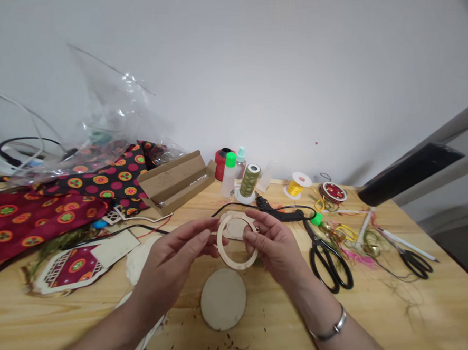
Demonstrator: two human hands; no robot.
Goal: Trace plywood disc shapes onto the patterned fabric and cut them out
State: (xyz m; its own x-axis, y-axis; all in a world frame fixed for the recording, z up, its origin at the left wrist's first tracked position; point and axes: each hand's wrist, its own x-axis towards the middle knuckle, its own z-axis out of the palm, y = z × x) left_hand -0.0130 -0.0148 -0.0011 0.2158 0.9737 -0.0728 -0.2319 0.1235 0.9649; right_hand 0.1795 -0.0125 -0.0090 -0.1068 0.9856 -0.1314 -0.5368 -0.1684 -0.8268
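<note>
A thin pale wooden ring (224, 254) is held up above the table between my two hands. My left hand (184, 246) pinches its left side between thumb and fingers. On the ring's right edge, my right hand (271, 240) grips with thumb and forefinger, beside a small loop. Through the ring's opening shows a pale wooden piece (236, 229) lying behind it. A round cream disc (223, 300) lies flat on the table just below the ring, touched by neither hand.
Black-handled scissors (329, 262), a glue gun (283, 214) and a yellow spool (295, 186) lie to the right. Behind stand a green-capped bottle (229, 177) and olive thread (250, 182). Patterned fabric (99, 180), an open cardboard box (178, 179) and a fabric-backed wooden cutout (75, 268) occupy the left.
</note>
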